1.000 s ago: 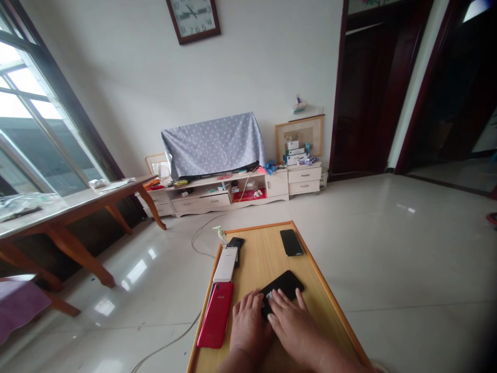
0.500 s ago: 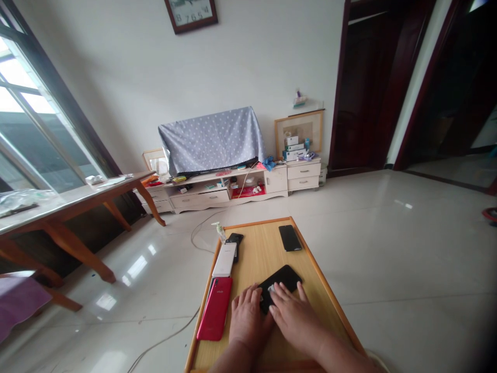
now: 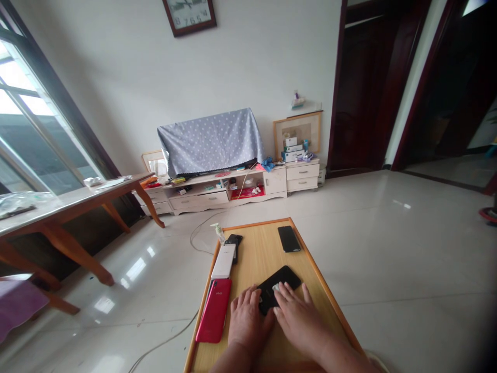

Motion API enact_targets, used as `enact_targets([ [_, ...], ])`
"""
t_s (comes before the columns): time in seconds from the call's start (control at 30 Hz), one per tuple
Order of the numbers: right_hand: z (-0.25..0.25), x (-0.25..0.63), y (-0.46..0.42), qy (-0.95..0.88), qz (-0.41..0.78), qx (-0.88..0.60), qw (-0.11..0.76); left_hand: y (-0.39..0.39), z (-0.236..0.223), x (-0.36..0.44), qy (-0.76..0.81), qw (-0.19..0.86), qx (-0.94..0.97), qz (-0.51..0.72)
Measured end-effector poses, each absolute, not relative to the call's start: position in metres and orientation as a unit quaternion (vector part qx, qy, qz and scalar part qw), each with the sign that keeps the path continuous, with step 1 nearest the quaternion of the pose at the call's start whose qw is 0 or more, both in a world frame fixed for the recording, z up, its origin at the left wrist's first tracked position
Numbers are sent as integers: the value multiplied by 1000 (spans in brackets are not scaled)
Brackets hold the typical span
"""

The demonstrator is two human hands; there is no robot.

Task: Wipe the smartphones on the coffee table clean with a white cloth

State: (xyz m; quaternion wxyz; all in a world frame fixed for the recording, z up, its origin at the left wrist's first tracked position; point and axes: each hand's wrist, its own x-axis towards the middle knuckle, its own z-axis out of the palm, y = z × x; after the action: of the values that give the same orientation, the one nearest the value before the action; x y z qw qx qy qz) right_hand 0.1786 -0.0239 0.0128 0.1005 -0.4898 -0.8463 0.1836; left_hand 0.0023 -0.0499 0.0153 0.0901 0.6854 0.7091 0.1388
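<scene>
A black phone (image 3: 279,290) on a wooden board (image 3: 264,248) is partly hidden by the left hand (image 3: 246,321) and right hand (image 3: 298,321), both laid flat and open on it. A white scrap (image 3: 276,287) is half covered by the right hand, and whether it is gripped cannot be made out; a red phone (image 3: 214,311) is left just beside them

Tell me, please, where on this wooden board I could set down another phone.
The widest bare wood on the board lies between the white phone and the far black phone. A strip runs beside the right hand. The red phone crowds the left edge, and the left hand touches the near black phone.
</scene>
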Motion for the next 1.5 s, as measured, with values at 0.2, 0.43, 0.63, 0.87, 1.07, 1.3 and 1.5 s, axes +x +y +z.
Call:
enact_targets([
  [0.2, 8, 191, -12, -815, 159, -550, 89, -51, 16, 4, 708, 77, 685, 155],
  [0.43, 11, 182, -26, -847, 177, -492, 94, -49, 14, 1, 704, 82, 690, 144],
  [0.63, 13, 194, -15, -812, 144, -561, 73, -51, 15, 3, 709, 75, 684, 152],
  [0.87, 14, 182, -41, -850, 176, -489, 84, -48, 11, 2, 708, 76, 686, 154],
  [1.07, 7, 203, -14, -807, 130, -571, 74, -49, 8, 0, 703, 68, 689, 164],
  [1.3, 3, 179, -43, -845, 170, -500, 87, -48, 10, 3, 710, 73, 683, 158],
  [1.5, 9, 192, -18, -823, 151, -542, 80, -49, 12, 2, 706, 75, 686, 160],
])
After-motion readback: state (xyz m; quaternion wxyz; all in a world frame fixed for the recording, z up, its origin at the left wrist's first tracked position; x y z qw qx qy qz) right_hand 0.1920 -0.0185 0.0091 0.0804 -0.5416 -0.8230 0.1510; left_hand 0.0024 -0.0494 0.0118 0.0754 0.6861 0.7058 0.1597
